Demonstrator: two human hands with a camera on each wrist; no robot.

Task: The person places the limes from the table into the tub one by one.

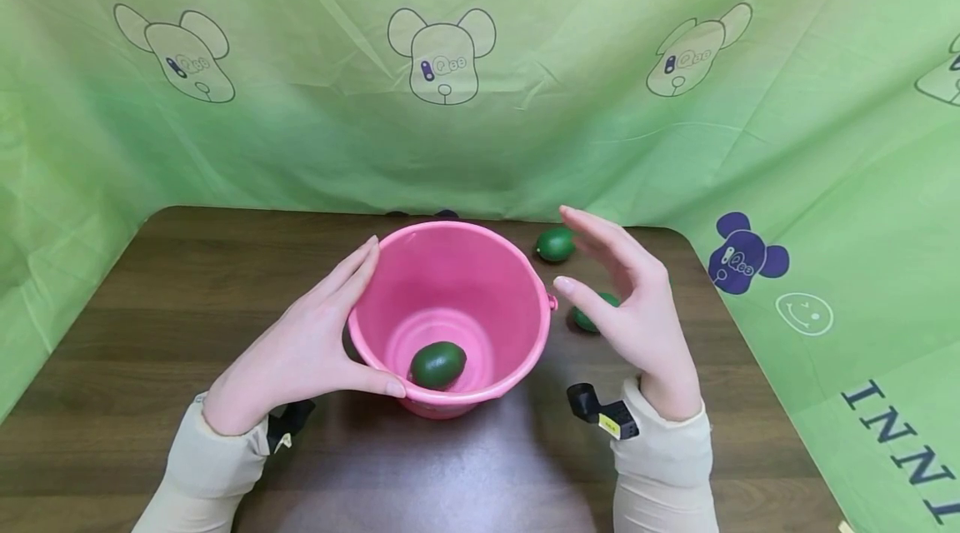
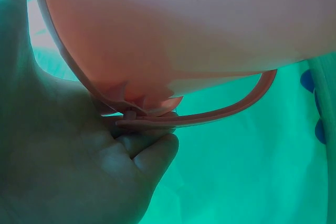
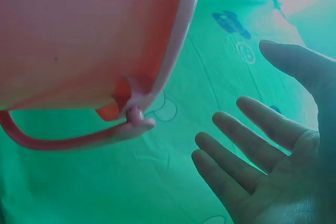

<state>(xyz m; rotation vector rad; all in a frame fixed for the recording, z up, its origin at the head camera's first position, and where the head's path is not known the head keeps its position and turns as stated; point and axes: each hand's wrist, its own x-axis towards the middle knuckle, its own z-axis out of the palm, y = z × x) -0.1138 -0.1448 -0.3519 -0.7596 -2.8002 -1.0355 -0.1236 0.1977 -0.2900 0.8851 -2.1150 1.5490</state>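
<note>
A pink bucket (image 1: 517, 283) stands on the table with a dark green lime (image 1: 438, 365) lying inside on its bottom. My left hand (image 1: 315, 341) grips the bucket's left side, its thumb at the front of the rim. In the left wrist view, fingers (image 2: 157, 156) of that hand bend beneath the pink bucket handle (image 2: 226, 113), by its pivot. To the right of the bucket, my right hand (image 1: 637, 300) is held in the air, fingers spread and apart from it. Two more green limes, one farther back (image 1: 555, 244) and one partly hidden behind my right thumb (image 1: 588, 315), lie near that hand.
The brown wooden table (image 1: 187, 283) has a green printed cloth (image 1: 315, 133) hanging behind it and at both sides. Each wrist carries a small black camera, such as the one on the right sleeve (image 1: 600, 412).
</note>
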